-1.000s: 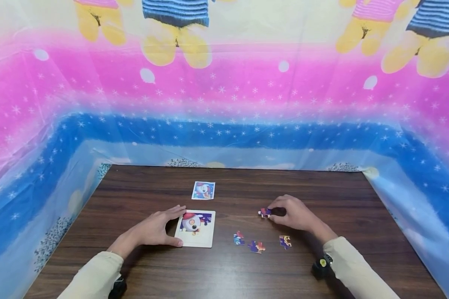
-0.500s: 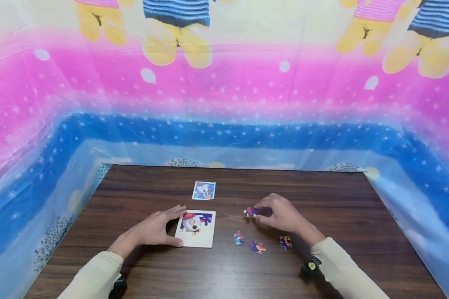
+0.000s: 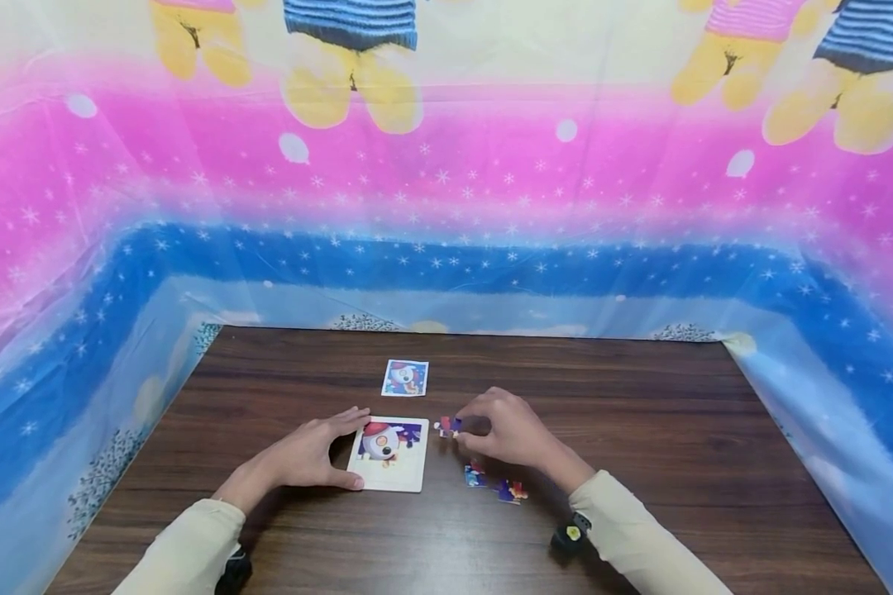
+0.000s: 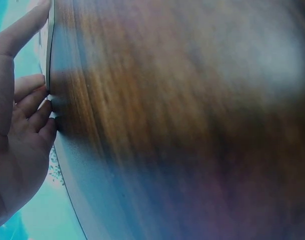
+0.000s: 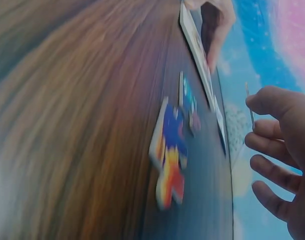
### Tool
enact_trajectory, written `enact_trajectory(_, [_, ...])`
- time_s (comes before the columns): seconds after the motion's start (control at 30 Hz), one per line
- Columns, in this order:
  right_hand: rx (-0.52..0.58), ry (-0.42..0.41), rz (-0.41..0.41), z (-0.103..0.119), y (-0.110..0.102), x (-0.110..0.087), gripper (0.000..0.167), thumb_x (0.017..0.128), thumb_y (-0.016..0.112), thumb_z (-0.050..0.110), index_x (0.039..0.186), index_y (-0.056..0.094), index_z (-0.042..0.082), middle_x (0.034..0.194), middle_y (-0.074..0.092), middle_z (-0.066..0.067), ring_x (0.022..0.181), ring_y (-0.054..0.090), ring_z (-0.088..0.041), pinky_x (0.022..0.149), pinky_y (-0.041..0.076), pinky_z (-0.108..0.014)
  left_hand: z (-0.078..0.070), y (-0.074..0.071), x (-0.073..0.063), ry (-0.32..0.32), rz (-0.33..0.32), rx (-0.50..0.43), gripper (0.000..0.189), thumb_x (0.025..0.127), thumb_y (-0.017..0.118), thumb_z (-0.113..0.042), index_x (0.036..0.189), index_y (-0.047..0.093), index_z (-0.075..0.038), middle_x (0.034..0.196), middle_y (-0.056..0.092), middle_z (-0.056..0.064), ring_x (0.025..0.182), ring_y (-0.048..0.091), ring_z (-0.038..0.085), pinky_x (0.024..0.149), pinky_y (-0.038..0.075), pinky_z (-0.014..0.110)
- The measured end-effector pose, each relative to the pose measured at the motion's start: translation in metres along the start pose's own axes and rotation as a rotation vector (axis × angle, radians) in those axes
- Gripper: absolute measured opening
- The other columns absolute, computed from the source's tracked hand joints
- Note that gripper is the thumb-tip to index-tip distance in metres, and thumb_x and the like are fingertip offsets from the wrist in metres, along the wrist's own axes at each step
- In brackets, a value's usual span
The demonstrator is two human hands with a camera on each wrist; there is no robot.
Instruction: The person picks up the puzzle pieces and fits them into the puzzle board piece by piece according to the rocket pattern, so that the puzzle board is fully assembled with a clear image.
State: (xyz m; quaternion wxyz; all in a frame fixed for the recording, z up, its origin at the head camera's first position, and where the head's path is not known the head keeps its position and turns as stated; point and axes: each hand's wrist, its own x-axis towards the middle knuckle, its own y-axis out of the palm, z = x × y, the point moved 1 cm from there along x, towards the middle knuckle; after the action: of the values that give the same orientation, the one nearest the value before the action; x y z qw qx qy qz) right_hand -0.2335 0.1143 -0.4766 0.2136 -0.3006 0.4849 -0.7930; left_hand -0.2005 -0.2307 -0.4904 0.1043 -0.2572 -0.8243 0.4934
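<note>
Head view: the extended fingers of the left hand [image 3: 301,453] touch the tray [image 3: 411,478], partly filled with picture pieces [image 3: 382,444]; the right hand [image 3: 512,431] pinches a puzzle piece [image 3: 444,427] beside the tray. Left wrist: fingertips [image 4: 38,81] at its edge. Right wrist: two loose pieces [image 5: 171,142] outside it.

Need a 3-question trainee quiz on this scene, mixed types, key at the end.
1. True or false: the right hand pinches a puzzle piece.
2. Multiple choice: from the person's seat, where is the picture card?
a) nearer than the puzzle board
b) beyond the puzzle board
c) on top of the puzzle board
3. Fill in: the ____ hand touches the side of the puzzle board farther from the pinched piece.

Key: 1. True. 2. b. 3. Left: the left hand touches that side.
</note>
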Motion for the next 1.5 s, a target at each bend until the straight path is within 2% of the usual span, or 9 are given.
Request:
enact_trajectory(0.47, [-0.006, -0.031, 0.044, 0.034, 0.023, 0.02, 0.029, 0.09, 0.077, 0.037, 0.109, 0.08, 0.015, 0.105, 0.076, 0.005, 0.097, 0.063, -0.01, 0.082, 0.054, -0.03, -0.001, 0.0, 0.0, -0.023, 0.02, -0.011, 0.106, 0.077, 0.08, -0.066, 0.158, 0.04, -0.01, 0.164, 0.035, 0.015, 0.148, 0.036, 0.041, 0.113, 0.03, 0.068])
enact_trajectory(0.87, [-0.069, -0.041, 0.074, 0.044, 0.039, 0.027, 0.029, 0.088, 0.078, 0.037, 0.108, 0.081, 0.017, 0.103, 0.076, 0.005, 0.096, 0.065, -0.013, 0.08, 0.055, -0.03, 0.001, 0.0, 0.001, -0.025, 0.022, -0.014, 0.107, 0.077, 0.079, -0.067, 0.158, 0.04, -0.01, 0.164, 0.034, 0.014, 0.148, 0.035, 0.041, 0.113, 0.029, 0.069])
enact_trajectory(1.17, [-0.097, 0.002, 0.11, 0.05, 0.041, 0.028, 0.029, 0.088, 0.078, 0.039, 0.108, 0.081, 0.018, 0.111, 0.073, 0.003, 0.099, 0.063, -0.014, 0.079, 0.055, -0.03, 0.0, 0.0, 0.0, -0.032, 0.024, -0.02, 0.106, 0.077, 0.079, -0.067, 0.158, 0.04, -0.011, 0.164, 0.034, 0.014, 0.148, 0.034, 0.04, 0.114, 0.029, 0.068])
enact_trajectory(1.5, [-0.089, -0.013, 0.096, 0.05, 0.043, 0.027, 0.029, 0.088, 0.078, 0.041, 0.107, 0.081, 0.02, 0.11, 0.072, 0.004, 0.1, 0.063, -0.013, 0.08, 0.055, -0.03, -0.001, -0.001, -0.001, -0.02, 0.019, -0.029, 0.106, 0.077, 0.079, -0.066, 0.158, 0.04, -0.009, 0.164, 0.034, 0.014, 0.149, 0.034, 0.039, 0.114, 0.031, 0.065])
